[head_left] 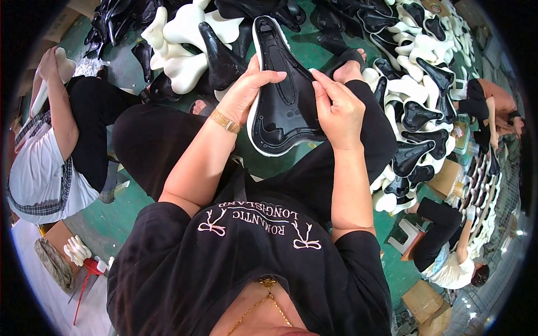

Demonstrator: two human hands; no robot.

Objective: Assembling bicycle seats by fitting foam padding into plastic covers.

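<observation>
Far left: co-worker in white shirt [47,179], hands on a white foam saddle pad [66,68]. Next, top left of centre: jumbled black saddle shells [219,53] and white foam pads [188,73] on green floor [134,215]. Left hand [242,92] is clamped on the left edge of the bicycle saddle [288,103], thumb laid over the shell face. Saddle is held up between the knees, clear of the floor. Nose points away from the wearer, wide tail toward them; long axis runs near fore-aft, nose leaning a bit left. Underside faces up: glossy black moulded shell, long raised narrow loop down the middle, small holes near the tail, white foam lip showing round the rim. Right hand [340,115] is closed on the right edge, thumb and index tips close together. Right of that: big heap of black-and-white saddles [412,117], then white stool [404,238].
</observation>
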